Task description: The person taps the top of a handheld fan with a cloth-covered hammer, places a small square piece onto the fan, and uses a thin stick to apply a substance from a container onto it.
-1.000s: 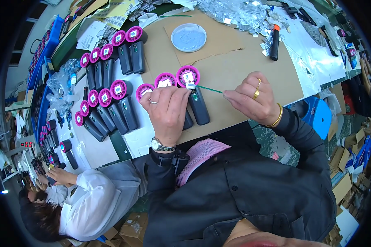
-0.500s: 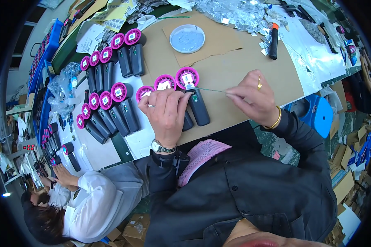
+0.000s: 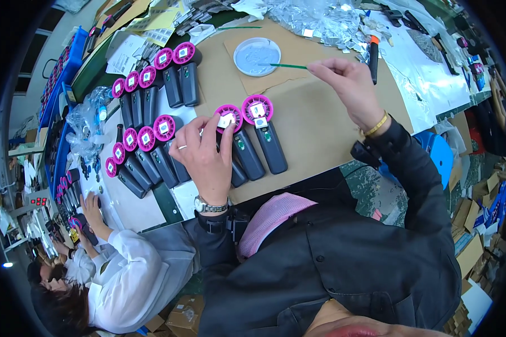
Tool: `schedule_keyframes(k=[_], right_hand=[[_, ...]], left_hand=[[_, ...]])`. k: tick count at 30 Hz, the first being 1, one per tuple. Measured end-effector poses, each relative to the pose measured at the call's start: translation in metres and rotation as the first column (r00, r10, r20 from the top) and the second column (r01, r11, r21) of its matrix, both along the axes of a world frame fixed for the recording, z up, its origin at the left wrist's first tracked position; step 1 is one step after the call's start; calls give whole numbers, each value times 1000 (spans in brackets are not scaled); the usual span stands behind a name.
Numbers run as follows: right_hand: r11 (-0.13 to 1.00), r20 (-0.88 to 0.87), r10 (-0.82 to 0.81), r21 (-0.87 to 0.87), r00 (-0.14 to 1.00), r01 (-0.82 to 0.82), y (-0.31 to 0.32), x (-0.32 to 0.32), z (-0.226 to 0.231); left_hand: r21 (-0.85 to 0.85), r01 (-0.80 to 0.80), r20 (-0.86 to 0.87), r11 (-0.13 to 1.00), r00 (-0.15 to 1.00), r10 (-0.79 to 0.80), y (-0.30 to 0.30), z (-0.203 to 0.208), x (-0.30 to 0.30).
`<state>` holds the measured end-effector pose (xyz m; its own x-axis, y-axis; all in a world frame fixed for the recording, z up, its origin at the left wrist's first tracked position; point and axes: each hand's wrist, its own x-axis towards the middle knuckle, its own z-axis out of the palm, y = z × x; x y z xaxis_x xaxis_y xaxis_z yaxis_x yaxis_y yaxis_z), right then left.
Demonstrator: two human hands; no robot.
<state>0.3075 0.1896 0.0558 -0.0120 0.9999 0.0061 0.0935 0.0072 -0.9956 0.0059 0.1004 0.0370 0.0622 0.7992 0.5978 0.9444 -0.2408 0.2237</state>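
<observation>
My right hand (image 3: 351,90) pinches a thin green stick (image 3: 289,66). The stick's far tip lies over the round white dish (image 3: 257,56), which holds a pale, bluish, smeared substance. My left hand (image 3: 205,160) is at a handheld fan with a pink round head and dark handle (image 3: 247,154). Its thumb and index finger are closed about a small white square (image 3: 226,120) on that head. Just right of it lies another such fan (image 3: 271,149), with a white square on its head and another at the top of its handle. A third fan is partly hidden behind my left hand.
More pink-headed fans (image 3: 164,128) lie in rows to the left. A cardboard sheet (image 3: 303,45) is under the dish. At the back are a heap of small clear pieces (image 3: 320,22) and an orange-and-black tool (image 3: 374,59). A co-worker in white (image 3: 135,275) handles fans at lower left.
My right hand has moved up and away with the green stick, from the rightmost fan to the dish. My left hand has shifted left from that fan to the neighbouring one.
</observation>
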Motion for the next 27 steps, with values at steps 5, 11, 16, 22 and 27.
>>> schedule_keyframes(k=[5,11,16,22,27], right_hand=[[999,351,-27,43,936,12,46,-7,-8],[992,482,-116,93,868,81,80,-11,-25],[997,485,-74,66,871,48,93,-16,-35],[1000,408,18,-11,913,-15,89,-30,-31],[996,319,51,-81,946,-27,94,-34,-40]], left_hand=[[-38,110,130,993,986,-104,3,3,-1],[-56,254,184,966,953,-240,-1,-2,-7],[-56,272,169,961,951,-260,-3,-6,-9],[-38,254,152,966,957,-246,-4,-12,-9],[-5,232,108,973,967,-230,-6,-12,-8]])
